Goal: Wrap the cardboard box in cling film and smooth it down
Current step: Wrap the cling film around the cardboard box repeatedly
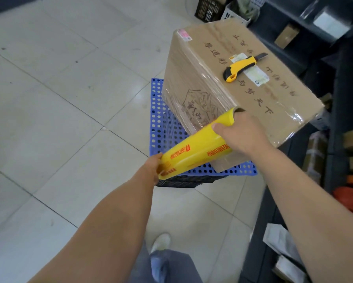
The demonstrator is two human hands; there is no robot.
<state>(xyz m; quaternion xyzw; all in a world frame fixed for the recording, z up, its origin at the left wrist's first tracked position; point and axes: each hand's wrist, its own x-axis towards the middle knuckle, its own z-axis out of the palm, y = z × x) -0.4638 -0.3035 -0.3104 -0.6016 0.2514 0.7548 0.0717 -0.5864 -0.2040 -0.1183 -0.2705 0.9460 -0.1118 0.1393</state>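
Seen from the head camera, the brown cardboard box (253, 94) sits on a blue perforated plastic panel (161, 127) over a pale tiled floor (69, 88). Its long axis runs from upper left to lower right. Glossy film covers its left side face. The yellow roll of cling film (194, 148) lies against the box's near corner, its long axis slanting from lower left up to upper right. The right hand (243, 135) grips the upper end, thumb across the roll. The left hand (151, 168) holds the lower end, its fingers mostly hidden. A yellow-and-black utility knife (240, 67) rests on the box top, blade pointing upper right.
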